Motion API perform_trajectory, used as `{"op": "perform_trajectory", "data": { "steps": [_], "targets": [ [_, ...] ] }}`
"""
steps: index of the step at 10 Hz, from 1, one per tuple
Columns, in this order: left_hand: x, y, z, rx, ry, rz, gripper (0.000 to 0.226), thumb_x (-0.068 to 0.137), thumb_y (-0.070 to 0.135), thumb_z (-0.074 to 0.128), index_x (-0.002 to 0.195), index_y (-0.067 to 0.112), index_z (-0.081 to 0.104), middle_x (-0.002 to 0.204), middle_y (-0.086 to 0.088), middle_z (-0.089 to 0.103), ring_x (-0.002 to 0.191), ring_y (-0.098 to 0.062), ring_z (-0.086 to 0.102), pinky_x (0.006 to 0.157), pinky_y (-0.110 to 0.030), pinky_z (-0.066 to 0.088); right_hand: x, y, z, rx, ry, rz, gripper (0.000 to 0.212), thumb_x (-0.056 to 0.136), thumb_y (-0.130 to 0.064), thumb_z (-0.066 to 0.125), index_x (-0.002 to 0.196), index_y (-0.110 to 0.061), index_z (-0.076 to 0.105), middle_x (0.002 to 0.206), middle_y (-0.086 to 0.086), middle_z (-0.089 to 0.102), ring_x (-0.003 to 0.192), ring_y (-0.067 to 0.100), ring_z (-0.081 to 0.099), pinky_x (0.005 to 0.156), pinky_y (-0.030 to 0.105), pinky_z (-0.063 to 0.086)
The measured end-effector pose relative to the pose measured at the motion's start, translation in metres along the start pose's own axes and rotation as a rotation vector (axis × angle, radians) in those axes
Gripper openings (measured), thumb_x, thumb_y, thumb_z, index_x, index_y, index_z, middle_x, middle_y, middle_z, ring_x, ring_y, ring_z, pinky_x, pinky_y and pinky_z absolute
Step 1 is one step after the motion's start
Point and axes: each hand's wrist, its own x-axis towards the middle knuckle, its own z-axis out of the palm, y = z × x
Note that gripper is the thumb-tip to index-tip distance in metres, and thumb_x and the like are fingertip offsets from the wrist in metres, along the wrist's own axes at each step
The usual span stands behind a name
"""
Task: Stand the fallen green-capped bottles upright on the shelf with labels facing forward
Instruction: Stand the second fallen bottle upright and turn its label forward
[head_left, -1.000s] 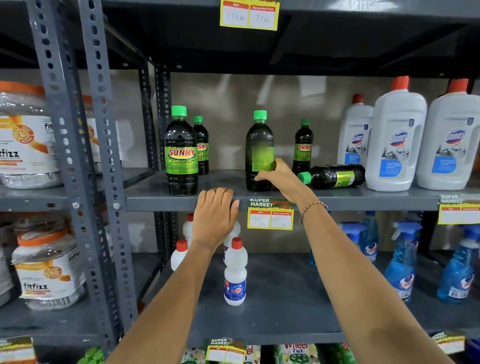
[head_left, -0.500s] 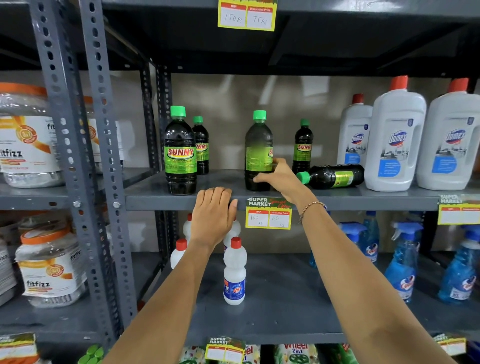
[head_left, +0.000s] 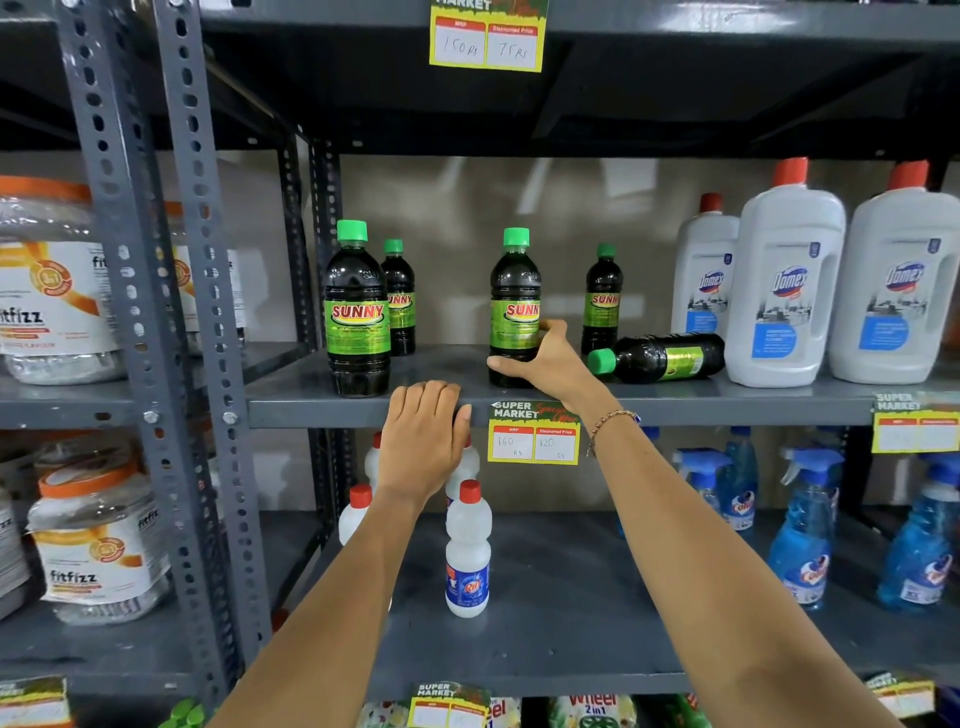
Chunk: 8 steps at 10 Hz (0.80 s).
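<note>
The middle bottle, upright with its label turned slightly rightward, was gripped low by the right hand. The shelf edge was pressed by the flat, empty left hand. One fallen bottle was left lying beside it.

Both arms are reaching forward, bare to the elbow. The left hand is lying palm-down, fingers together, curling over the shelf's front edge. The right hand is gripping, thumb spread, a beaded bracelet circling its wrist.

supermarket, price tags, stocked metal shelves
</note>
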Motion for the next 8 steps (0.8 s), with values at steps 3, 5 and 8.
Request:
{"op": "perform_trajectory", "data": {
  "steps": [3, 5, 8],
  "targets": [
    [0.0001, -0.0004, -0.0003, -0.019, -0.001, 0.003, 0.041, 0.098, 0.036, 0.032, 0.104, 0.009, 0.063, 0.100, -0.008, 0.067, 0.090, -0.027, 0.062, 0.087, -0.042, 0.047, -0.0006, 0.0010, -0.0024, 0.009, 0.008, 0.024, 0.088, 0.070, -0.021, 0.084, 0.137, -0.007, 0.028, 0.125, 0.004, 0.053, 0.114, 0.018, 0.053, 0.096, 0.031, 0.043],
    [0.0004, 0.0001, -0.0006, -0.035, -0.002, 0.015, 0.040, 0.098, 0.035, 0.032, 0.103, 0.008, 0.062, 0.100, -0.008, 0.067, 0.090, -0.027, 0.061, 0.087, -0.042, 0.047, 0.0017, 0.0014, -0.0027, -0.017, 0.002, 0.032, 0.095, 0.068, -0.027, 0.085, 0.138, -0.006, 0.025, 0.136, 0.009, 0.051, 0.124, 0.025, 0.051, 0.103, 0.037, 0.042],
    [0.0021, 0.0034, -0.0043, -0.060, -0.024, -0.028, 0.041, 0.099, 0.035, 0.031, 0.099, 0.008, 0.062, 0.096, -0.008, 0.066, 0.086, -0.026, 0.060, 0.084, -0.040, 0.045, -0.0009, -0.0024, -0.0024, -0.030, 0.022, 0.029, 0.096, 0.068, -0.026, 0.085, 0.139, -0.006, 0.023, 0.136, 0.009, 0.050, 0.124, 0.024, 0.050, 0.099, 0.033, 0.041]
  ]
}}
